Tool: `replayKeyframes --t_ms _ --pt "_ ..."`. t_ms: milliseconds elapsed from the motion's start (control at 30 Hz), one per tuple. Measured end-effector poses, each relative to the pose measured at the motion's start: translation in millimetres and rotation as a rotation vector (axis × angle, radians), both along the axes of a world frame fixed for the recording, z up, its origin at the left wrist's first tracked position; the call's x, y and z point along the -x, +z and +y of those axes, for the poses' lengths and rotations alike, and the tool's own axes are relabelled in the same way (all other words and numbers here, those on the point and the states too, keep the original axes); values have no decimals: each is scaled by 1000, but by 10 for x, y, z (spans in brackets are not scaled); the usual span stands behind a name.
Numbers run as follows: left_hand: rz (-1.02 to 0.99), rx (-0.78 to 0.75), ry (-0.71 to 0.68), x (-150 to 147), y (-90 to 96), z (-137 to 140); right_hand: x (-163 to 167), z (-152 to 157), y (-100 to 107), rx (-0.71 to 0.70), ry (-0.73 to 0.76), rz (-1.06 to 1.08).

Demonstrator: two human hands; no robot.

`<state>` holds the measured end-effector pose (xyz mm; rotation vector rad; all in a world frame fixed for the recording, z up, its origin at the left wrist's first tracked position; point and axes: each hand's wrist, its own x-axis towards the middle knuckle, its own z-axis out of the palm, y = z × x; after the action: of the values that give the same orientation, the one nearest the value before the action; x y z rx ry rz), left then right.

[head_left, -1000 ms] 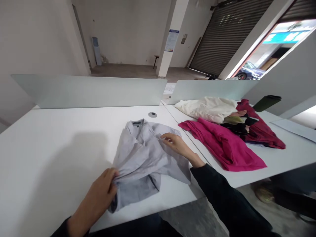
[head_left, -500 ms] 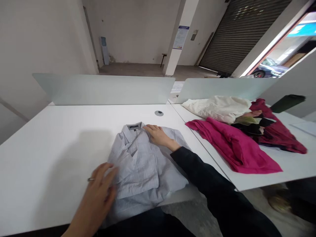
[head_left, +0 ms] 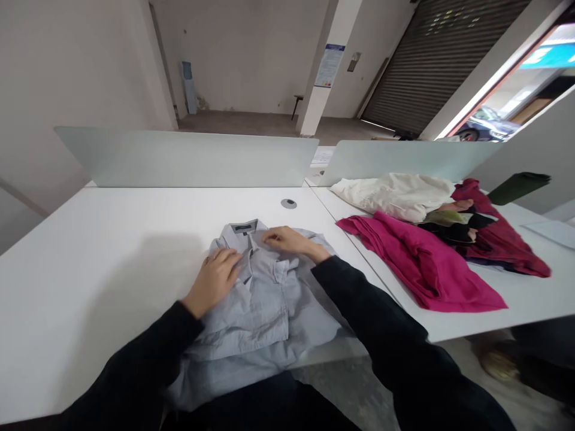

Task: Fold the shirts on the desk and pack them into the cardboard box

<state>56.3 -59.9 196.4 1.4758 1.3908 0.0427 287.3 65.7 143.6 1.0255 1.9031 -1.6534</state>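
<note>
A light grey collared shirt (head_left: 265, 305) lies partly folded on the white table, its collar and dark label pointing away from me. Its lower part hangs over the near edge. My left hand (head_left: 214, 278) rests on the shirt's left front below the collar, fingers stretched out and nothing gripped. Beside the collar on the right, my right hand (head_left: 287, 240) has its fingers bent and drawn together at the shirt's front edge, pinching the cloth there. The fingertips are partly hidden by the hand itself.
On the adjoining table to the right lie a magenta garment (head_left: 413, 257), a white garment (head_left: 395, 194) and a dark red garment (head_left: 503, 239). A frosted divider (head_left: 197, 160) runs along the table's back edge. A round cable grommet (head_left: 288, 203) sits beyond the shirt.
My left hand has moved up and forward from the shirt's lower left onto its upper left front. My right hand stayed near the collar, its fingers going from flat to bent together.
</note>
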Motion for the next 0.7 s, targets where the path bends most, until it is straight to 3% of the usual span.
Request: replayKeyframes --t_ms 100,267,400,533,700 --pt "170 148 -82 -94 -303 251 131 40 -253 -214 15 -168" --pt "416 278 1 -220 -628 483 371 -13 -410 -299 20 -550" --pt "470 358 45 -271 -712 566 531 -19 -363 -280 78 -677" --pt "399 400 34 -164 -645 485 486 33 -71 -233 90 -581" --pt "231 283 69 -14 -433 309 188 87 759 -246 -54 -232"
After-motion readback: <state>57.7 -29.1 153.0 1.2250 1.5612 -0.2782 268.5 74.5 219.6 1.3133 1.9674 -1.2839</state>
